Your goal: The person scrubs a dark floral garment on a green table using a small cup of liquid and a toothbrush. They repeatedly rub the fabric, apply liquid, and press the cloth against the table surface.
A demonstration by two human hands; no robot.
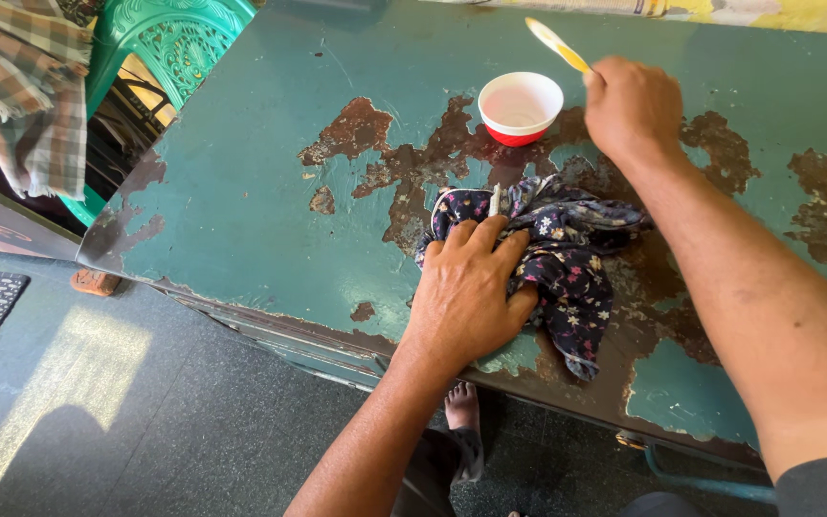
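Cloth [567,263], dark and floral, lies bunched on the worn teal desk [241,191], pinned under the flat, spread left hand [471,292]; soft and light, best gathered by its folds, while the right hand [632,105] grips a yellow brush [557,44] beside the bowl [520,107].

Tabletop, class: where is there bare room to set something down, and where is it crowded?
Free: the table's wide left stretch, between its left edge and the floral cloth. Crowded: around the bowl, the right hand holding a toothbrush, and the left hand on the cloth.
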